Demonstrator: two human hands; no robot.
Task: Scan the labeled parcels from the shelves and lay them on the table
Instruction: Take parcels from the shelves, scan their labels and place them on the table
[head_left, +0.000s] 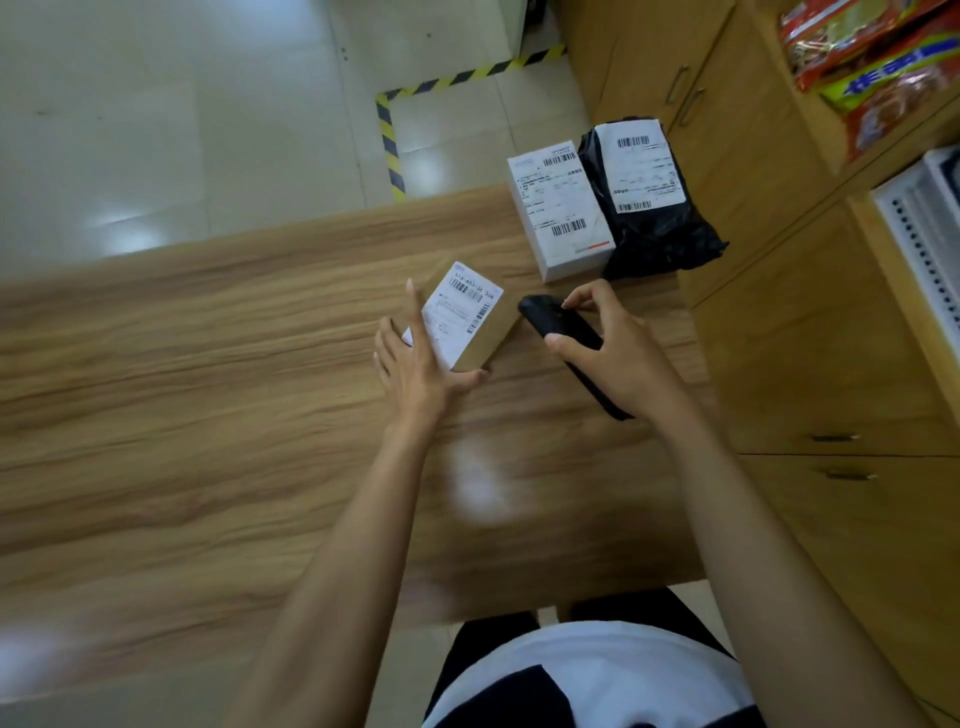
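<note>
A small brown cardboard parcel with a white barcode label lies on the wooden table. My left hand rests on its left side, fingers straight and thumb against its near corner. My right hand grips a black handheld scanner, whose head points at the brown parcel from the right. Further back on the table lie a white labeled box and a black plastic mailer bag with a white label, side by side.
Wooden cabinets with metal handles stand right of the table. Bright snack packets sit on a shelf at the top right. Yellow-black hazard tape marks the tiled floor beyond the table.
</note>
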